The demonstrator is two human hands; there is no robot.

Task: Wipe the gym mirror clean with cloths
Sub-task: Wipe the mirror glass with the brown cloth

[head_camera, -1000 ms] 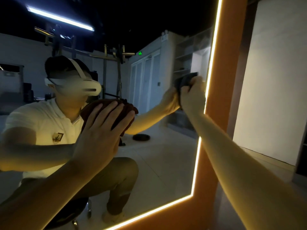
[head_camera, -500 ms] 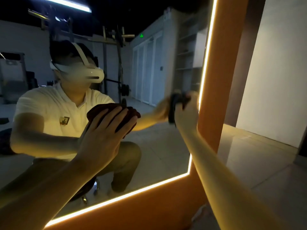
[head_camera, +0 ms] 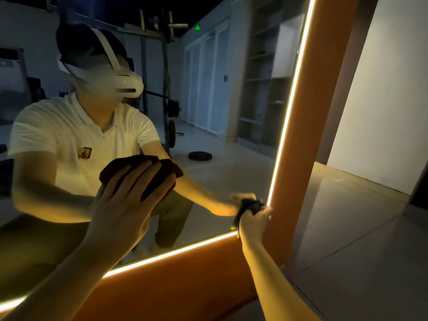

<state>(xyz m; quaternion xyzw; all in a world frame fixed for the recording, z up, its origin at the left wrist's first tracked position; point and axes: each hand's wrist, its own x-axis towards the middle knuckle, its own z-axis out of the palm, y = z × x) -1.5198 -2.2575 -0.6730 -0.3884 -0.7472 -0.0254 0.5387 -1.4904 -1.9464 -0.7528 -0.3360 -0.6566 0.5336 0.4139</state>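
Maroon cloth (head_camera: 129,164) lies flat under the left hand (head_camera: 125,205), fingers straight, pressed to the mirror (head_camera: 220,112) for broad contact. Right hand (head_camera: 253,222) grips a bunched dark cloth (head_camera: 249,205) at the lower right corner beside the orange frame (head_camera: 312,135), evidently to work the edge.

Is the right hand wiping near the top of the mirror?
No, the right hand holds its black cloth low, at the bottom right corner of the mirror.
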